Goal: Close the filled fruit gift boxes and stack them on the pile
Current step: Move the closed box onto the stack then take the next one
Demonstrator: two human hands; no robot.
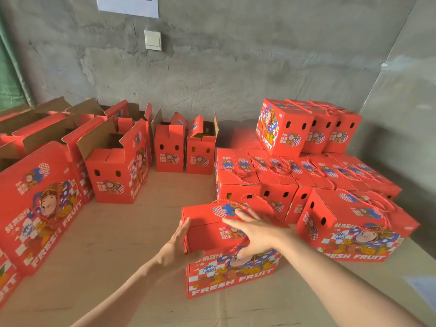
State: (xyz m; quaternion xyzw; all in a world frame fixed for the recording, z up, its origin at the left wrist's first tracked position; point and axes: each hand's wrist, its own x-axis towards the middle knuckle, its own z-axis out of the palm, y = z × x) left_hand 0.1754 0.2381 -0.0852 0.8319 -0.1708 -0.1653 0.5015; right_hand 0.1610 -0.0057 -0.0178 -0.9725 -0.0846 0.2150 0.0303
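Note:
A closed red fruit gift box (212,274) with a rope handle stands on the cardboard floor in front of me. My left hand (177,246) lies flat against its left side with straight fingers. My right hand (254,232) rests spread open on its top, thumb hanging over the front face. Behind and to the right is the pile of closed boxes (295,175), with three more boxes (306,128) stacked on top. Another closed box (354,227) sits to the right of mine.
Open red boxes with raised flaps (118,166) line the left side and back wall (184,147). A large box (40,204) leans at the near left. The grey concrete wall (236,67) carries a light switch (153,40).

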